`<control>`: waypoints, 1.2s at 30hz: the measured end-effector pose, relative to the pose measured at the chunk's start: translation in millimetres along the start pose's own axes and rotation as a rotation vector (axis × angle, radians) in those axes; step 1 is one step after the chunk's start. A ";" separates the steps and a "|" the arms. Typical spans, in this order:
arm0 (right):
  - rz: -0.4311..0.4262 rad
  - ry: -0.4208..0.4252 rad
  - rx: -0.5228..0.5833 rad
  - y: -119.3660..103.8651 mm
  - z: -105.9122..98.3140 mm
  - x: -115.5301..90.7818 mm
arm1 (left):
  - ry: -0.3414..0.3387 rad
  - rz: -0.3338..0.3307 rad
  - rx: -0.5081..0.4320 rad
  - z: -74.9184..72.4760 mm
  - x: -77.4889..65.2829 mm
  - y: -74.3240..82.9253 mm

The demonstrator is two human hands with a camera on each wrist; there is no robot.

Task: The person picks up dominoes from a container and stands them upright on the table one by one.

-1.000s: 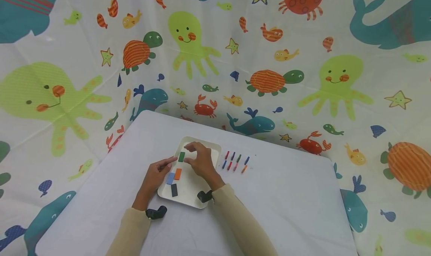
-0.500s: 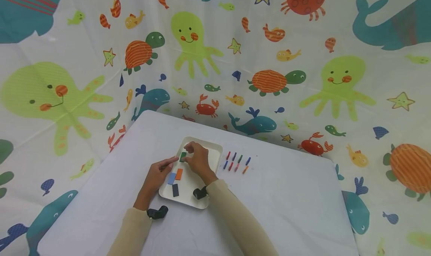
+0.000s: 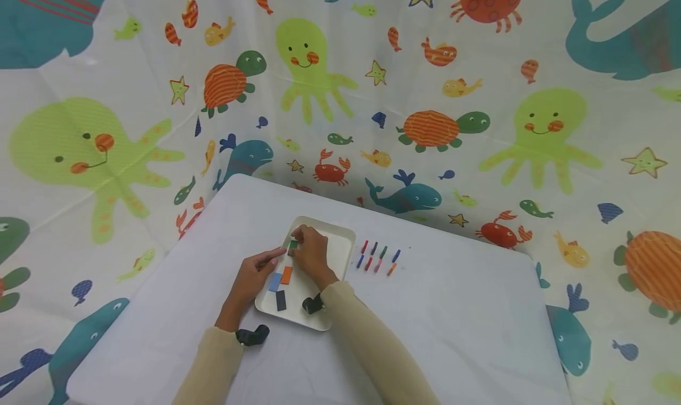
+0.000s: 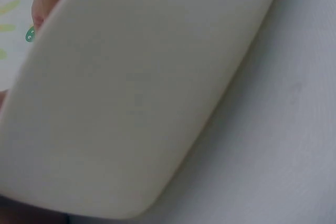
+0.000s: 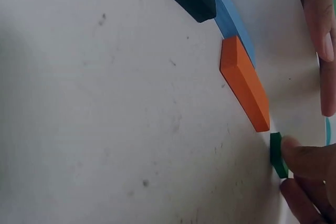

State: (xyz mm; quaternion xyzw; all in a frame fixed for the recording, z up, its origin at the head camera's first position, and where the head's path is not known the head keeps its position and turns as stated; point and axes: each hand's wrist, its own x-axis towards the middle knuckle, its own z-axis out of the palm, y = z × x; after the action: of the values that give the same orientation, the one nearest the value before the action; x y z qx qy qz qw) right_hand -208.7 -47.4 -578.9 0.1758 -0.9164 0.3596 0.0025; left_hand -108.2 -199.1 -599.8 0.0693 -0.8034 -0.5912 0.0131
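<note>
My right hand (image 3: 313, 251) reaches over the white tray (image 3: 339, 239), pinching the small green block (image 5: 276, 153) near the tray's left wall between thumb and fingertips. At the left rim, my left hand (image 3: 255, 275) holds the tray edge, thumb over the inside and a finger along the outside. Lower in the tray lie an orange block (image 3: 287, 275), a light blue block (image 3: 274, 282) touching it, and a dark block (image 3: 281, 300). The left wrist view is mostly filled by the pale tray wall (image 4: 136, 93). Part of the green block is hidden behind the right hand.
Right of the tray, several short coloured sticks (image 3: 383, 252) lie in two rows on the white-covered table (image 3: 452, 316). A curtain (image 3: 351, 133) printed with sea animals hangs behind the table. Small specks mark the tray floor (image 5: 131, 103).
The right hand's thumb and fingers have drawn in around the green block, and that wrist has moved slightly left. My left hand stays at the tray rim. The head view has shifted a little.
</note>
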 end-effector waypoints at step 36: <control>-0.002 -0.054 -0.067 4.0 -16.9 -4.5 | -0.010 -0.009 -0.013 1.0 1.4 -2.3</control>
State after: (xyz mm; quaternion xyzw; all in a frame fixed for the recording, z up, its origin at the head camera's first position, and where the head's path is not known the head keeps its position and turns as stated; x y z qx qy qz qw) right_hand -207.8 -32.1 -569.6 0.1862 -0.9275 0.3239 -0.0158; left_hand -109.5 -199.0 -602.4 0.0699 -0.7995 -0.5966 0.0070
